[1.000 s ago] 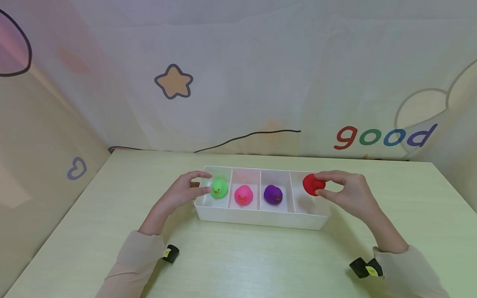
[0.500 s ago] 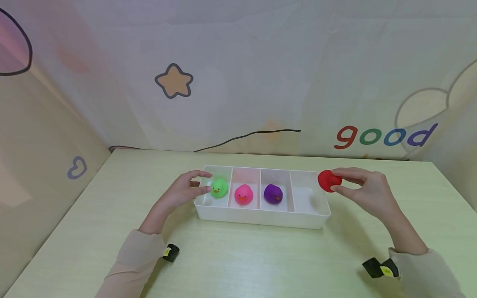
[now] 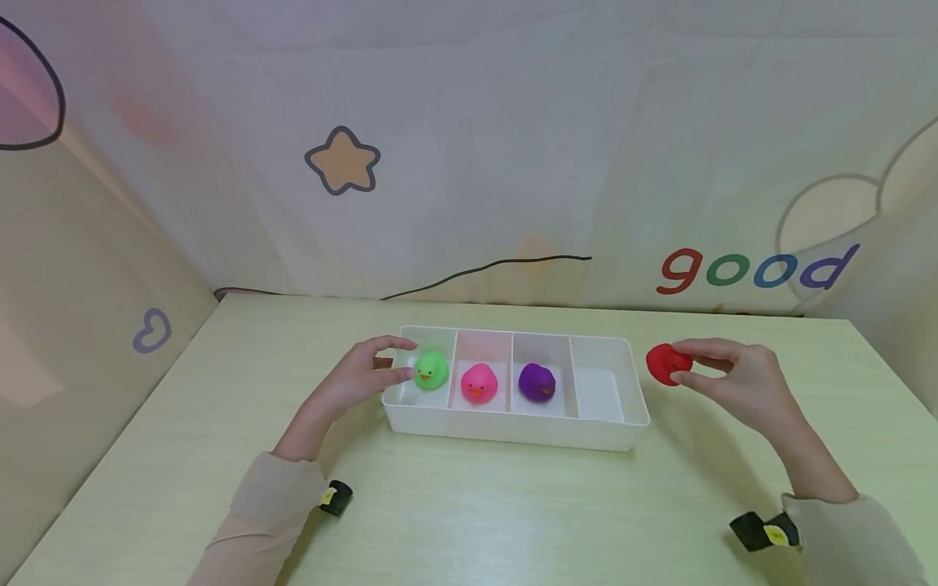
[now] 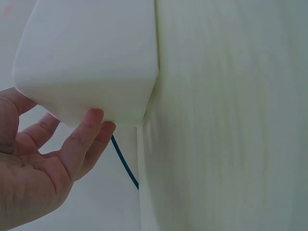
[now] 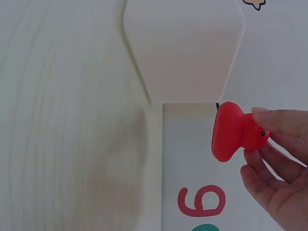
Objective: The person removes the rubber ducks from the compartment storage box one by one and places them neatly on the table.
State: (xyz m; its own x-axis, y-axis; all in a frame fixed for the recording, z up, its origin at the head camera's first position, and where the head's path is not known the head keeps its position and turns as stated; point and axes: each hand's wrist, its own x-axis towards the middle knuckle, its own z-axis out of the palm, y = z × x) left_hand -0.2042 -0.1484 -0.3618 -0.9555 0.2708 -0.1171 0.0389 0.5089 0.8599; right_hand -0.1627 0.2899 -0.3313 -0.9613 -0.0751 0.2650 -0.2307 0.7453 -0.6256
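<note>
Pale table [image 3: 469,505], red duck [image 3: 665,365] in right hand [image 3: 743,384], moved right of tray [image 3: 513,427]

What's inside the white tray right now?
Inside the white tray, left to right in the head view: a green duck, a pink duck and a purple duck, each walled off; the rightmost compartment shows nothing. Whatever lies beneath each duck is covered.
</note>
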